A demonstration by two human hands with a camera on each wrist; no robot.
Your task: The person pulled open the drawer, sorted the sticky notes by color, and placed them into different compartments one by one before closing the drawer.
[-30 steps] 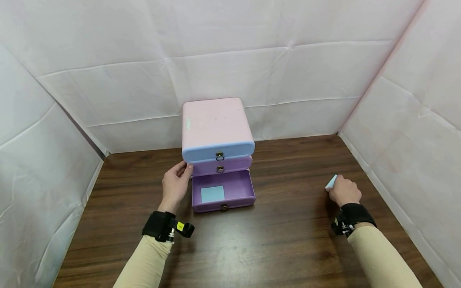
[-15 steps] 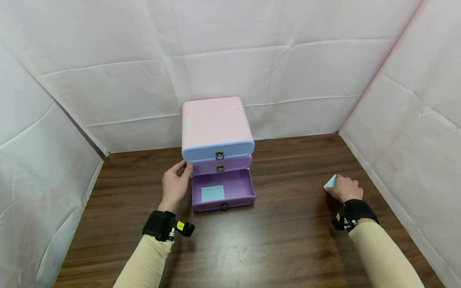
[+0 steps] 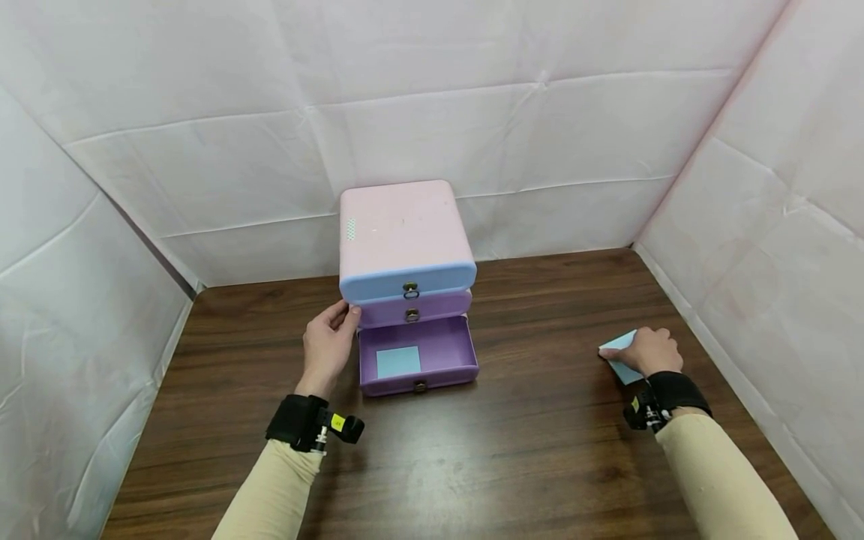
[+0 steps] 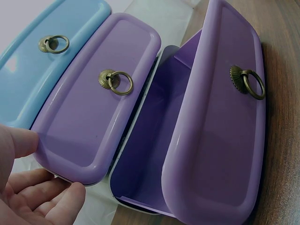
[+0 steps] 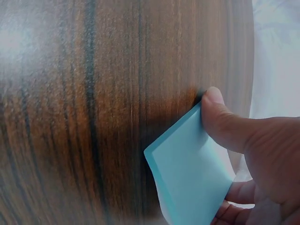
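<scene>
While the open bottom drawer [image 3: 418, 360] holds a blue note [image 3: 398, 362], the left hand [image 3: 328, 349] rests relaxed against the drawer unit [image 3: 403, 240] and the right hand [image 3: 649, 351] pinches a blue notepad [image 3: 619, 355].

Drawer unit [image 3: 403, 240] stands at the back middle of the table [image 3: 513, 450], bottom drawer [image 3: 418, 360] pulled out with a paper square [image 3: 397, 361] inside. Left hand [image 3: 328, 347] rests against the unit's left side. Right hand [image 3: 649, 350] lies far right on a notepad [image 3: 619, 358].
</scene>
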